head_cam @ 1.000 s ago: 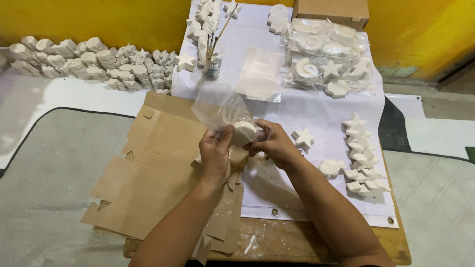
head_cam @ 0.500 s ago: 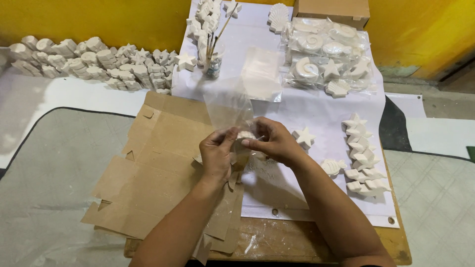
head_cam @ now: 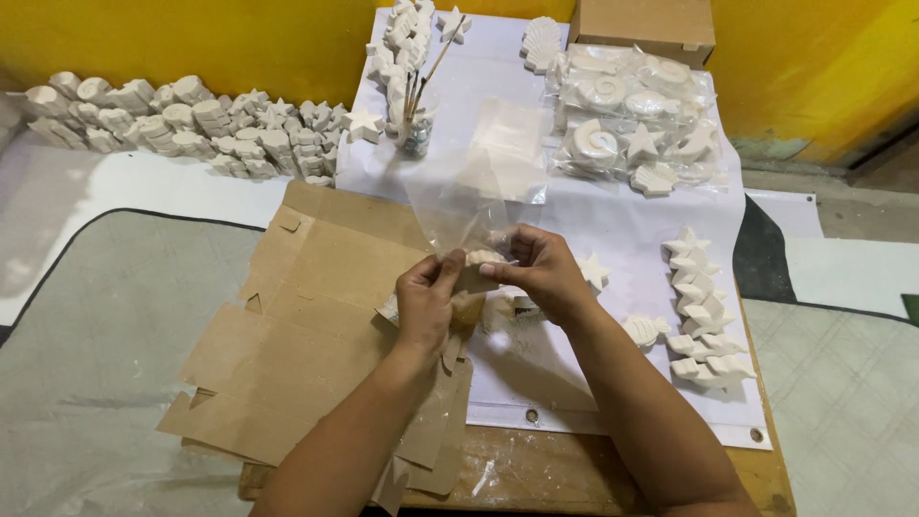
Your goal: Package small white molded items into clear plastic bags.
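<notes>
Both hands at frame centre, working one clear plastic bag (head_cam: 469, 206). Left hand (head_cam: 426, 302) pinches the bag's lower edge between thumb and fingers; right hand (head_cam: 536, 268) pinches the same edge from the right, fingers pressed together on the film. A small white plaster piece (head_cam: 479, 257) sits at the bag's bottom, between the two hands (its shape is too hidden to tell). The bag stands up above the hands, open end toward the top of the frame.

Under the hands: flattened brown cardboard (head_cam: 306, 325) at centre-left, overlapping a white sheet (head_cam: 613, 220) that covers the wooden bench (head_cam: 536, 474).

Right of the hands: a loose plaster star (head_cam: 593, 271), a plaster fish (head_cam: 646, 330), then a stacked column of stars and fish (head_cam: 699, 306) at mid right. Upper right: bagged shell and star casts (head_cam: 632, 129) before a cardboard box (head_cam: 646, 24). Upper centre: a jar with brushes (head_cam: 416, 124). Upper left: a long row of white casts (head_cam: 182, 124) along the yellow wall (head_cam: 191, 38)
</notes>
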